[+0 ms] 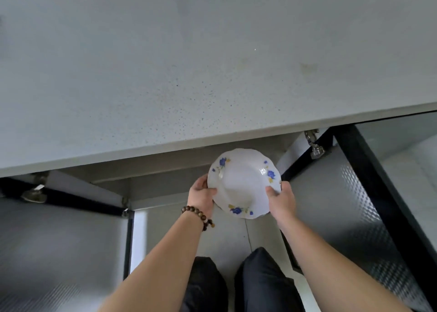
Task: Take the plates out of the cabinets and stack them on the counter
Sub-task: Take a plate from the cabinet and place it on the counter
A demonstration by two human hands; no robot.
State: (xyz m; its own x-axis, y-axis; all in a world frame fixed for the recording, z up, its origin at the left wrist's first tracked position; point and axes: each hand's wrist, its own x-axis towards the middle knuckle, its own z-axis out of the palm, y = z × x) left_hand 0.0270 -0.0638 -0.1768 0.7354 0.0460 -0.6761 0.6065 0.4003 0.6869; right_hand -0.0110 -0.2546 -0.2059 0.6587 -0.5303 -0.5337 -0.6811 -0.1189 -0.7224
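Two hands are clasped on one plate (243, 184), which is held in the air just below the front edge of the table (165, 75), in front of the open cabinet (165, 167). The plate is white with a scalloped rim and blue flower sprigs, and it is tilted toward the camera. The left hand (202, 197) is closed on the plate's left rim, with the thumb laid over the upper face and the fingers hidden behind. The right hand (281, 199) is closed on the right rim in the same way. A bracelet (198, 217) of dark wooden beads is worn on the left wrist. Both cabinet doors are swung wide: the left door (59, 252) and the right door (343, 205), each framed in black with a patterned grey panel. Metal hinges (313, 143) are seen under the table edge. Dark trousers (236, 285) are visible at the bottom.
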